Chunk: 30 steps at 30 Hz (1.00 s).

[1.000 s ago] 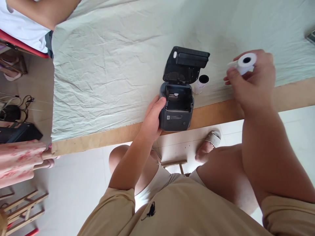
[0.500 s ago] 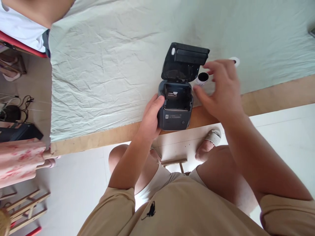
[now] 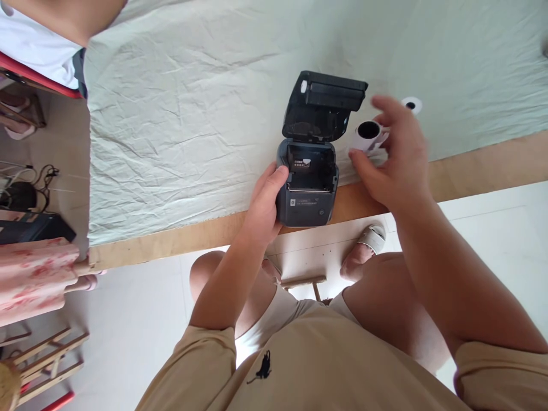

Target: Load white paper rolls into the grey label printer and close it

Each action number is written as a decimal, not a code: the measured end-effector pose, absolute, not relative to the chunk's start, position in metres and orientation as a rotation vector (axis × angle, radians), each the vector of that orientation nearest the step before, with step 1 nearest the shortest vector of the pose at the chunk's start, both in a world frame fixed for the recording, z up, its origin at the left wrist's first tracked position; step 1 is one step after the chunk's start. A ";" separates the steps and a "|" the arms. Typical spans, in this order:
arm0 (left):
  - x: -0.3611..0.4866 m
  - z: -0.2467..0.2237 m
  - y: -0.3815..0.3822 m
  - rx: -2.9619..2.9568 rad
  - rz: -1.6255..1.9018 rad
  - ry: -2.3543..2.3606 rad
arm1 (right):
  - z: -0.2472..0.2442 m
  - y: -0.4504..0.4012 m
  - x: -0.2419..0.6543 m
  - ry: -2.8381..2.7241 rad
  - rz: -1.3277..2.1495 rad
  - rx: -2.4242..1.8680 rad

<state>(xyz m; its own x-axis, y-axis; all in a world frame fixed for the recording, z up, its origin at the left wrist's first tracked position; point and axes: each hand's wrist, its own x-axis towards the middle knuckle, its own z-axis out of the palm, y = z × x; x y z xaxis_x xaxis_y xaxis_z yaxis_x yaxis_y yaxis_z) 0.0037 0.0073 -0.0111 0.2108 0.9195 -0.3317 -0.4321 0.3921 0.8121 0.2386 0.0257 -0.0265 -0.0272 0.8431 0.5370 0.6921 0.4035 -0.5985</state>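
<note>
My left hand [image 3: 268,197] grips the left side of a small dark label printer [image 3: 307,208] at the table's front edge. The printer's lid [image 3: 314,123] stands raised, showing a hollow compartment with a printed sticker inside. To the right of the printer, my right hand [image 3: 396,151] has its thumb and fingers around a white paper roll [image 3: 362,140] with a dark hollow core. A strip of the roll's paper sticks out toward the fingers. Farther back lies a second white roll [image 3: 416,104] with a small dark core, partly behind the right hand.
A wrinkled pale green cloth [image 3: 184,125] covers the table, whose wooden edge [image 3: 171,240] shows at the front. Another person's arm [image 3: 72,17] reaches in at the top left. Wooden stools [image 3: 51,359] stand on the floor at lower left.
My right hand has closed around the near paper roll, which has shifted slightly to the right and tilted. My left hand and the printer are nearly where they were.
</note>
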 end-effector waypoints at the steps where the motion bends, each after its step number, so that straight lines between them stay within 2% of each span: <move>1: 0.003 -0.011 0.007 0.646 1.031 0.927 | -0.021 0.023 0.236 -1.704 0.226 -1.296; 4: 0.002 -0.008 0.006 0.697 1.011 0.926 | -0.003 0.013 0.220 -1.606 0.237 -1.161; 8: 0.001 -0.005 0.005 0.754 1.027 0.910 | 0.010 0.007 0.196 -1.792 0.244 -1.180; 15: 0.002 -0.002 0.004 0.737 1.023 0.917 | 0.004 0.017 0.189 -1.927 0.180 -1.264; 25: 0.002 -0.003 0.003 0.801 1.119 0.867 | -0.004 0.005 0.180 -1.939 0.127 -0.891; 30: -0.002 -0.008 0.005 0.867 1.041 0.914 | -0.010 0.005 0.187 -1.711 0.174 -0.939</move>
